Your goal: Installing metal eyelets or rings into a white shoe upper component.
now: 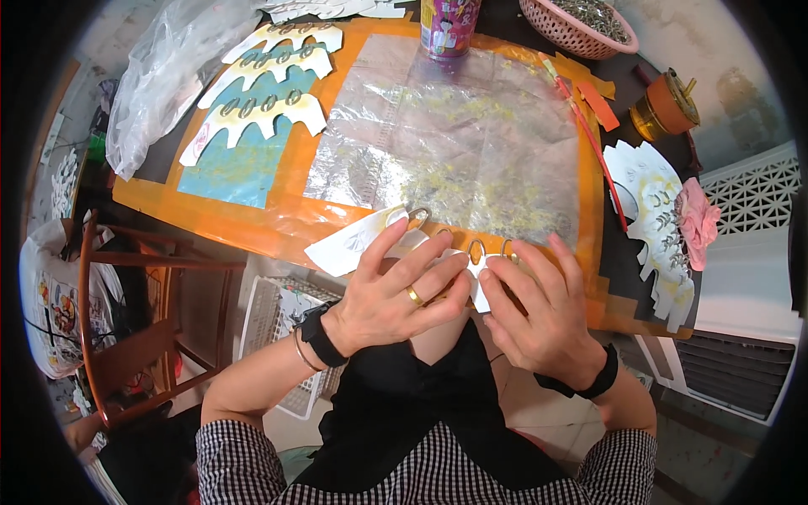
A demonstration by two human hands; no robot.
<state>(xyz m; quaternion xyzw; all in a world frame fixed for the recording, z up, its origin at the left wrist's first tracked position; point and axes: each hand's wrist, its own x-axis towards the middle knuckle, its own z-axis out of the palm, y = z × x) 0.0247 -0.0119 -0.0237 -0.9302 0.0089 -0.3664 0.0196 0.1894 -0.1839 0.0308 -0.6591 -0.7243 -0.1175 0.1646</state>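
You are holding a white card [349, 244] over the near edge of the worktop [505, 25]: your left hand [404, 286] is pinching its middle between thumb and fingers, your right hand [543, 320] is gripping its right part by the fingertips, and neither is clenching. Metal loops [477, 250] are poking up along the card's far side, so you are probably gripping from below to leave them clear and holding the card taut. Beyond, a clear plastic sheet [370, 126] is covering the middle, with orange tape [219, 220] running around it, likely shielding the surface from the yellow smears. A stack of cards [656, 181] is lying by the right edge, a pink cloth [696, 223] touching it; a red stick [593, 139] is lying nearer the middle, seemingly within easy reach. Toward the far left corner, looped cards [295, 118] are lying in spaced rows, perhaps so they are not sticking together. Along the far edge a purple cup [450, 29] is standing, and a pink basket [564, 38] is holding small metal pieces toward the far right corner.
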